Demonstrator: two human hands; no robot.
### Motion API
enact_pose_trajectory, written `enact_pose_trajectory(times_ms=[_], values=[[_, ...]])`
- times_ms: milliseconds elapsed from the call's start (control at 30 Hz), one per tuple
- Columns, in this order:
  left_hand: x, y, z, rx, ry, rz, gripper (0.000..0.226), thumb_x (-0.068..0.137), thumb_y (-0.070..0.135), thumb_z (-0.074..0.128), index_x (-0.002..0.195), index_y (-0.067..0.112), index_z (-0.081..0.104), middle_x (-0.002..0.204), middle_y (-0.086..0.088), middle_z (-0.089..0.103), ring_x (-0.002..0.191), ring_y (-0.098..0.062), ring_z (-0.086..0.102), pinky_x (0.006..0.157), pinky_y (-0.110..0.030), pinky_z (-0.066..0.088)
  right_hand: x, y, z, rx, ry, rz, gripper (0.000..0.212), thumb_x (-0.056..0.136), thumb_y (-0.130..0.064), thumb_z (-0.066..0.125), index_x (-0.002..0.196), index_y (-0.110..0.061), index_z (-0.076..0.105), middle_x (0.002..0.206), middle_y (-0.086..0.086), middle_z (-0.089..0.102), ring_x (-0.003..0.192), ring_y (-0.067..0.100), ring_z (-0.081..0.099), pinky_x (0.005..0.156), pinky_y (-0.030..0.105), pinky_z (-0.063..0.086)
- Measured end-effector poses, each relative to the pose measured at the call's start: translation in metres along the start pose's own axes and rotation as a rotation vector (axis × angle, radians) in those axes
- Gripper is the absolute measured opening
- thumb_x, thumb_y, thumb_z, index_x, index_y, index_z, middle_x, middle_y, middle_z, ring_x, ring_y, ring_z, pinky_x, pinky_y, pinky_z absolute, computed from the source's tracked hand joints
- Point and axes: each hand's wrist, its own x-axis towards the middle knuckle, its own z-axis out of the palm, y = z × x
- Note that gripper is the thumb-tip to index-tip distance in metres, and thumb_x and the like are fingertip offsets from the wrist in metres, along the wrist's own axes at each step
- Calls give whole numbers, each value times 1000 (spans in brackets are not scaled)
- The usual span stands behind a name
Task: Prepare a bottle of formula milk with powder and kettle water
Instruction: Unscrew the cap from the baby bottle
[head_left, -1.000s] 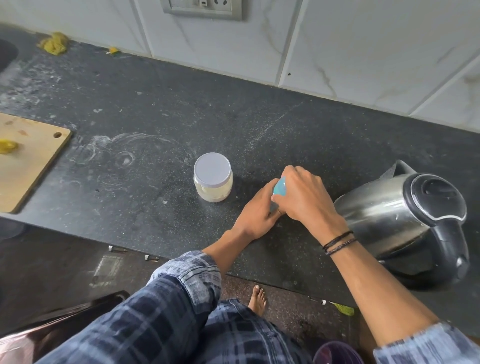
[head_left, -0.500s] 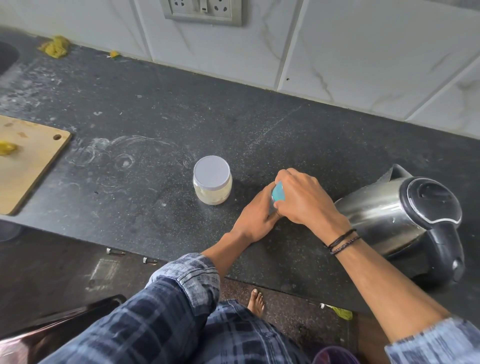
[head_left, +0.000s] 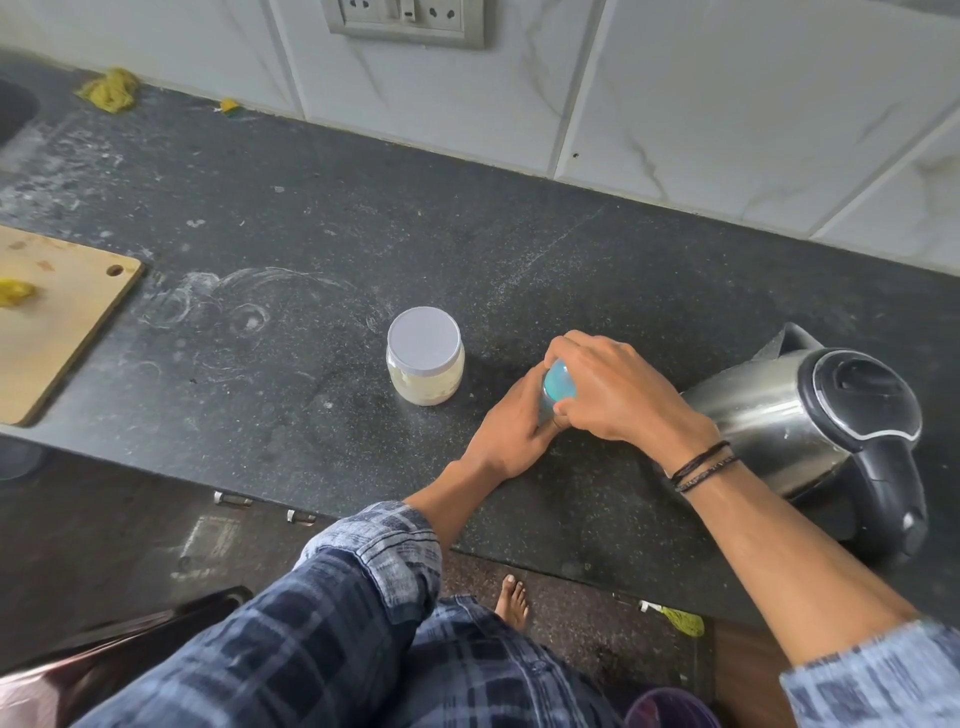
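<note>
Blue plastic shows between the two hands: the cap of the bottle (head_left: 558, 387), which stands on the black counter (head_left: 311, 208) just left of the steel kettle (head_left: 779, 415). The left hand (head_left: 511, 436) wraps the bottle's body low down, fingers curled round it, while the right hand (head_left: 618, 389) is curled over the cap from above, gripping it. Most of the bottle is hidden under those hands, so whether it holds any water or powder cannot be told.

By my reading, the task is at its start or close to it. The powder jar (head_left: 425, 364), a little to the left of the hands, has its white lid on and looks well filled, and the kettle sits on the counter with its lid down. The step in hand seems to be twisting the cap, probably to open the bottle, though tightening cannot be ruled out. If it is opening, then scooping powder, pouring water, closing and shaking all remain
</note>
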Motion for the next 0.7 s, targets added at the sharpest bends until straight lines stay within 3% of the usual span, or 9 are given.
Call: enact_pose_trajectory(times_ms=[167, 233, 400, 533, 700], values=[[1, 3, 0, 15, -9, -3, 62, 94, 76, 45, 141, 39, 31, 135, 12, 52, 113, 2, 48, 92, -22, 42, 0, 7, -7, 6, -60, -100, 43, 78, -21, 78, 114, -23, 54, 112, -6, 57, 102, 22, 56, 84, 40, 50], [1, 2, 1, 20, -9, -2, 59, 96, 74, 46, 141, 39, 31, 135, 14, 51, 113, 2, 48, 92, -22, 43, 0, 7, -6, -3, -63, -93, 47, 80, -24, 81, 116, -24, 51, 112, -6, 54, 104, 24, 57, 80, 39, 48], [0, 2, -1, 7, -11, -3, 57, 96, 54, 55, 145, 37, 32, 139, 19, 47, 118, 4, 47, 95, -14, 40, -5, -4, 0, -37, -25, 102, 75, 78, -68, 77, 127, -21, 45, 118, 6, 57, 101, 35, 65, 71, 40, 45], [-1, 3, -1, 8, -4, 14, 53, 97, 55, 53, 143, 36, 33, 138, 17, 47, 116, 13, 44, 94, -5, 34, -7, -16, 6, -42, 91, 156, 50, 95, -45, 73, 126, -12, 51, 120, 14, 62, 106, 38, 68, 74, 39, 48], [0, 2, 0, 11, -6, 4, 62, 96, 50, 54, 150, 31, 32, 144, 16, 46, 123, 19, 39, 100, -3, 30, -5, -19, 3, -17, 81, 155, 42, 94, -30, 76, 124, -11, 54, 120, 14, 63, 107, 36, 68, 79, 38, 54]])
